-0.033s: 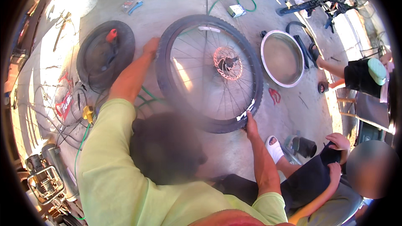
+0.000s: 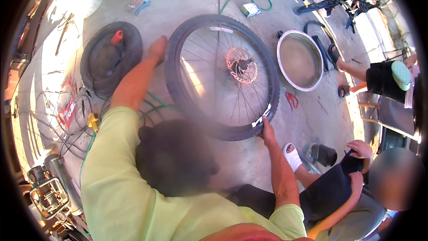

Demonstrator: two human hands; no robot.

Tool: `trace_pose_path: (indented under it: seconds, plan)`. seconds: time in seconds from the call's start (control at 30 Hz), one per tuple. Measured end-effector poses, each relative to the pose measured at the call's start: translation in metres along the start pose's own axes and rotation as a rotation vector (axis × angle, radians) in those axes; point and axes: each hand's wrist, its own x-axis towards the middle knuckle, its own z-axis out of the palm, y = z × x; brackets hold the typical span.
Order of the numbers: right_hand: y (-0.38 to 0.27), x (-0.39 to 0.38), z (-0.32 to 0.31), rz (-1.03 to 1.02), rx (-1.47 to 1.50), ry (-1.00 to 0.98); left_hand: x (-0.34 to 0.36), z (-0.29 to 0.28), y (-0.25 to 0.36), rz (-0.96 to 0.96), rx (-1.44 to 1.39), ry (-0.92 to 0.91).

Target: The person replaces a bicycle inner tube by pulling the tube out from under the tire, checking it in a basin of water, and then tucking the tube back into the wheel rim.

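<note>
A bicycle wheel (image 2: 263, 58) with a black knobby tyre, thin spokes and a copper-coloured disc rotor (image 2: 236, 76) is tilted in front of me. My right hand (image 2: 267, 131) grips its tyre at the near right, thumb on the white lettering and the other fingers underneath. At the far left rim my left hand (image 2: 157, 50) meets the tyre's edge, and its fingertips are partly hidden there. Left of that hand lies a loose black tyre (image 2: 133, 35) with a red-topped item (image 2: 117, 37) inside.
A bare metal basin (image 2: 280, 58) and red pliers (image 2: 292, 101) lie right of the wheel. Green hose (image 2: 154, 98) and tangled cables run along the left. A person (image 2: 330, 196) sits close at the lower right. A dark blurred shape (image 2: 176, 160) is between my arms.
My left hand has shifted slightly up and left along the tyre's edge. The right hand keeps its grip, and the wheel stays nearly in place.
</note>
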Motion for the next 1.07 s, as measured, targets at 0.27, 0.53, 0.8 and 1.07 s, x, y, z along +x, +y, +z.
trace_pose_path:
  seconds: [0.27, 0.53, 0.8, 1.07]
  plan:
    - [-0.041, -0.003, -0.041, -0.129, -0.403, 0.363, -0.050, -0.194, 0.042, -0.089, -1.043, -0.204]
    - [-0.172, -0.026, 0.022, -0.527, 0.118, 0.145, -0.169, -0.263, 0.155, 0.467, -1.008, -0.741]
    - [-0.278, -0.131, 0.132, -0.395, 0.930, -0.726, -0.190, -0.214, 0.226, 0.487, -0.618, -1.198]
    - [-0.278, -0.152, 0.124, -0.859, 0.396, -0.426, -0.140, -0.146, 0.216, 0.245, -0.944, -0.785]
